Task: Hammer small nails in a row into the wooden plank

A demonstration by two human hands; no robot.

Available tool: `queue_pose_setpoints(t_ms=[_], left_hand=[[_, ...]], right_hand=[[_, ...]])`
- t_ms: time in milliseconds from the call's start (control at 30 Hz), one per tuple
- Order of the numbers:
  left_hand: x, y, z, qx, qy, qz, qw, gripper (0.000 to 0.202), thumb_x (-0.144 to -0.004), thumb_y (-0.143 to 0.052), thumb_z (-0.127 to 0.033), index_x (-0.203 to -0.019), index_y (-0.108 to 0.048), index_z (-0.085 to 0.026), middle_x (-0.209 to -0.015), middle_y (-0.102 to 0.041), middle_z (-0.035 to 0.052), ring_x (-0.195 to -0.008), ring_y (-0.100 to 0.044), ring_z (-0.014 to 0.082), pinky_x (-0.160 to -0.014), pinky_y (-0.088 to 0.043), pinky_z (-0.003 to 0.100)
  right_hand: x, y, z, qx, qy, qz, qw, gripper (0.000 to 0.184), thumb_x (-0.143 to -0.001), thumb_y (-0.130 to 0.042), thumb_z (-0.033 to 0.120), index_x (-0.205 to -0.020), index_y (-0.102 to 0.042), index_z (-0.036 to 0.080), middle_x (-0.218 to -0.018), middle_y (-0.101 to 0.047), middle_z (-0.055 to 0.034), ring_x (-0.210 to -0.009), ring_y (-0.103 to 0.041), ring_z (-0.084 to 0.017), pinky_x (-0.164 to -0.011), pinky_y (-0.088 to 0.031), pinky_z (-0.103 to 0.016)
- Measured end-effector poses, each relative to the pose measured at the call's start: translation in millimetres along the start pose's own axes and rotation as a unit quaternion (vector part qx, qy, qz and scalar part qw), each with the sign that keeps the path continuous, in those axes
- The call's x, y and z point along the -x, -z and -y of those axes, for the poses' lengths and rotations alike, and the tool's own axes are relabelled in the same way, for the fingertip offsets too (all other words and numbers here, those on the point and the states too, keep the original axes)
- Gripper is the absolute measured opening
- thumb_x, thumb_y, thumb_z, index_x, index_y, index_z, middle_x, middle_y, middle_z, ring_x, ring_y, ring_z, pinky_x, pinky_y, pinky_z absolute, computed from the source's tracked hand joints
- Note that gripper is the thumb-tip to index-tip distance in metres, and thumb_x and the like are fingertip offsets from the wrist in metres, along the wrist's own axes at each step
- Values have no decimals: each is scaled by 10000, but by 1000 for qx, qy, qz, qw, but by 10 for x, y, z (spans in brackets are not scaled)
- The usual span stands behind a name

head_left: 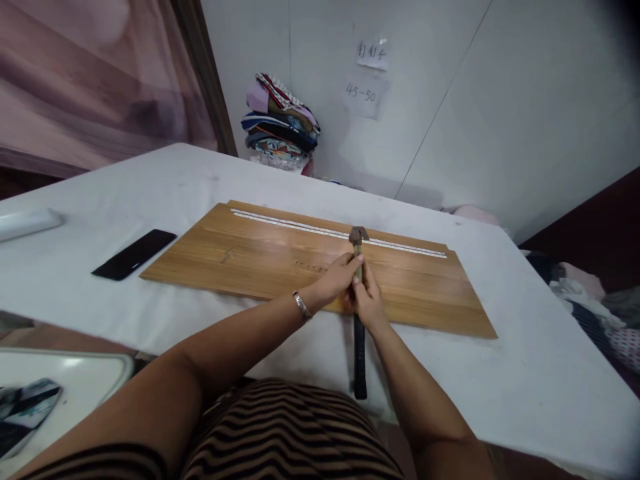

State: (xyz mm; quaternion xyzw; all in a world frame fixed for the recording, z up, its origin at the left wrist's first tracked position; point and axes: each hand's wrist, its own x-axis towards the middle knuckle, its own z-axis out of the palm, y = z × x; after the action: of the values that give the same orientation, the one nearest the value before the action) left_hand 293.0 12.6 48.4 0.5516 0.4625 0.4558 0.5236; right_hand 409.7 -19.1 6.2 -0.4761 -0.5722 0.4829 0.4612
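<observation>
A claw hammer [359,357] with a rusty head and black grip is held over the wooden board, head pointing away from me and grip hanging past the near edge. My right hand [370,298] is closed round the middle of its handle. Just below the hammer head, my left hand [341,276] is closed on the handle too, its fingers touching those of my right. Beneath both hands lies the brown wooden board [425,287]. A row of small nails [311,267] shows on it left of my left hand, partly hidden. Farther left are a few loose nails [228,255].
Two white strips [295,225] run along the board's far side. A black phone [134,255] lies left of the board on the white-covered table [210,333]. Folded clothes [283,123] are stacked at the back against the wall. A white stool [95,373] stands at lower left.
</observation>
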Motion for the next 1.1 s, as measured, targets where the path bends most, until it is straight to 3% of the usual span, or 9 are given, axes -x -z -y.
queue_pose_setpoints(t_ms=[100,200,300,400,500,600,767,1100], left_hand=[[-101,-16,-253,34,45,13,998,344,-964,-549,-503,-819,-577,-193,-668,-581,6,-574,-543,130,-578,-483,288],[-192,133,-581,82,45,-33,995,336,-994,-513,-480,-893,-587,-168,-697,-562,-3,-554,-520,95,-551,-455,244],[-178,469,-871,60,54,-39,996,376,-968,-562,-512,-956,-626,-141,-674,-509,-20,-491,-419,63,-475,-358,216],[7,864,-976,21,89,-7,996,416,-920,-606,-545,-969,-665,-136,-659,-505,-8,-479,-385,68,-440,-310,223],[278,1146,-817,-10,152,3,988,390,-897,-614,-528,-942,-672,-144,-655,-508,-1,-475,-376,72,-424,-287,230],[486,1263,-502,-22,205,-1,979,418,-873,-602,-573,-946,-664,-166,-656,-509,-5,-461,-360,70,-406,-261,225],[541,1297,-172,-12,231,30,972,419,-850,-605,-603,-962,-623,-200,-650,-518,-20,-450,-357,70,-399,-256,210],[381,1222,-115,-58,274,46,959,458,-826,-623,-661,-875,-547,-211,-625,-479,-50,-452,-344,65,-399,-249,194]], right_hand=[[-44,111,-26,7,63,2,998,736,-912,-542,529,-1576,-384,251,-1174,-683,-122,-986,-679,-242,-754,-573,-348],[-152,224,-86,7,103,-77,992,710,-947,-460,492,-1594,-339,224,-1048,-686,-88,-866,-664,-203,-701,-544,-314],[-308,362,-195,114,104,-170,973,616,-935,-483,442,-1500,-474,198,-1018,-676,-82,-877,-645,-207,-740,-531,-325],[-447,531,-331,282,116,-183,935,507,-926,-472,372,-1373,-589,164,-1223,-657,-173,-1129,-606,-279,-924,-513,-419],[-522,681,-452,417,94,-186,885,463,-914,-495,314,-1315,-614,117,-1385,-584,-235,-1315,-493,-337,-1094,-394,-513],[-543,770,-524,481,30,-167,860,394,-914,-510,297,-1234,-637,105,-1365,-597,-245,-1322,-472,-351,-1111,-344,-536],[-549,812,-566,487,15,-140,862,345,-946,-476,305,-1197,-650,147,-1359,-628,-202,-1297,-502,-313,-1119,-319,-501],[-568,841,-610,474,8,-163,865,276,-933,-494,258,-1081,-701,151,-1387,-636,-192,-1320,-531,-295,-1150,-315,-478]])
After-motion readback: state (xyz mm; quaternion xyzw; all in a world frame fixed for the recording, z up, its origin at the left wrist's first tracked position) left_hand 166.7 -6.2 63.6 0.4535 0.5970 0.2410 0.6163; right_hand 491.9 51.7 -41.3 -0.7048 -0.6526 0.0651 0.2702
